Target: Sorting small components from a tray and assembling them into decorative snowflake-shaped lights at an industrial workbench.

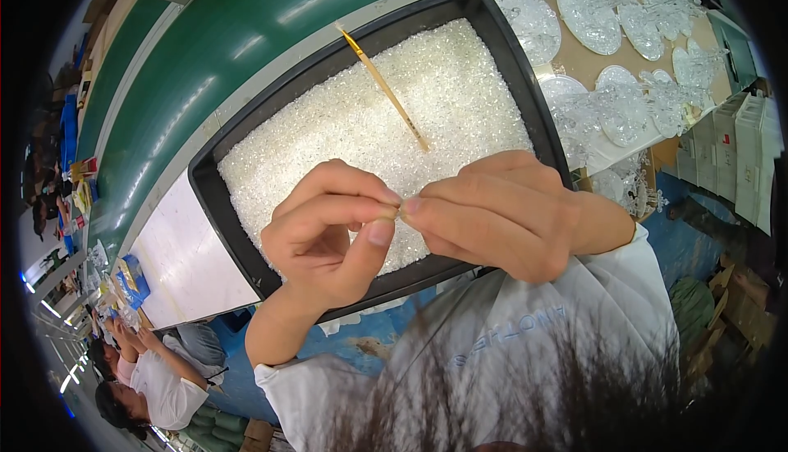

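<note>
pinching bead over black tray

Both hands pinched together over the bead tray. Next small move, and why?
Probably keep the pinch and ease the tiny piece along between the fingertips: the left hand and right hand meet over the black tray of clear beads. What they hold is too small to tell. The thin stick lies untouched on the beads.

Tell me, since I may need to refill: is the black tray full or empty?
Full: clear beads cover the tray nearly to its rim.
</note>
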The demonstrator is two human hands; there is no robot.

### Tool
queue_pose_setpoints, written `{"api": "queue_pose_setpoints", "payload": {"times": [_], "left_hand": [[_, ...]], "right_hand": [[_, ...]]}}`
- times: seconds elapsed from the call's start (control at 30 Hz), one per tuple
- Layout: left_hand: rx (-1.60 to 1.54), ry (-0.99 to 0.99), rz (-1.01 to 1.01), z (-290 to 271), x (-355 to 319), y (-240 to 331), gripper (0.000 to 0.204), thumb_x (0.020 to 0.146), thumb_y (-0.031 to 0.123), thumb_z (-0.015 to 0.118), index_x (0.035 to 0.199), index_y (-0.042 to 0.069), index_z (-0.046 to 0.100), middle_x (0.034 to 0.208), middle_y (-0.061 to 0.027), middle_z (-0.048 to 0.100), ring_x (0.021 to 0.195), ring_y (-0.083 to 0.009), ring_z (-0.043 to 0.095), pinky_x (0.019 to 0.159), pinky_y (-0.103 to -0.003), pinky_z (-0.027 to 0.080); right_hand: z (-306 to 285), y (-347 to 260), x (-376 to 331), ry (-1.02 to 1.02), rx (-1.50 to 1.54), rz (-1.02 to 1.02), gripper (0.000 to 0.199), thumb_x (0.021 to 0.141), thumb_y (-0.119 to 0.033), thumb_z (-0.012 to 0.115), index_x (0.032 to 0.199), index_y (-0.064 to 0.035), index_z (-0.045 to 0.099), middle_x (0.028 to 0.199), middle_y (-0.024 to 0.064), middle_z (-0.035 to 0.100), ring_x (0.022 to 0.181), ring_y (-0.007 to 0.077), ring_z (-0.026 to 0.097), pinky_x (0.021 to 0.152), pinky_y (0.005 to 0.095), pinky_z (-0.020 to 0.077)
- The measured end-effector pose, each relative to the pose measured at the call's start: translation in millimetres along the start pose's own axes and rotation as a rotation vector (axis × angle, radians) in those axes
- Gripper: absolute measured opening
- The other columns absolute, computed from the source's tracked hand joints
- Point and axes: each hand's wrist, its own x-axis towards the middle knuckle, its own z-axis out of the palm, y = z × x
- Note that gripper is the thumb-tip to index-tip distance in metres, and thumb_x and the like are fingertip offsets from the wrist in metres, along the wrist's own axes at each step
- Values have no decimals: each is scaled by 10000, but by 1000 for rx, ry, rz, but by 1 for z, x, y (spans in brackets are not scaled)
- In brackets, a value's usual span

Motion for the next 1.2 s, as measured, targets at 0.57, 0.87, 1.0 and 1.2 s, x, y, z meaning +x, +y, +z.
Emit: {"api": "queue_pose_setpoints", "payload": {"times": [0.57, 0.87, 1.0, 1.2], "left_hand": [[-1, -16, 19, 0, 0, -1, 127, 799, -85, 677, 917, -41, 696, 949, -174, 672, 781, -175, 626, 660, -264, 487], [23, -31, 57, 1, 0, 1, 129, 779, -78, 691, 900, -34, 697, 931, -170, 673, 781, -191, 626, 676, -274, 489], [3, -68, 24, 1, 0, -2, 136, 785, -76, 680, 913, -32, 694, 939, -165, 670, 778, -182, 613, 664, -270, 477], [-33, 32, -5, 0, -2, 0, 120, 812, -53, 671, 931, -40, 691, 975, -160, 666, 795, -163, 608, 643, -249, 459]], "right_hand": [[-10, -10, 1, -107, -160, -34, 285, 743, -45, 754, 996, 63, 682, 935, 150, 711, 671, 172, 654, 648, 255, 508], [-11, -11, 1, -118, -213, -55, 287, 734, -36, 732, 1000, 55, 677, 950, 148, 713, 676, 178, 647, 655, 253, 499], [-10, -5, 0, -49, -166, -43, 291, 733, -43, 757, 999, 47, 679, 951, 138, 714, 663, 178, 645, 643, 249, 495], [-7, -5, 1, -57, -147, -57, 278, 742, -46, 763, 994, 39, 683, 923, 127, 714, 620, 161, 641, 602, 230, 483]]}}
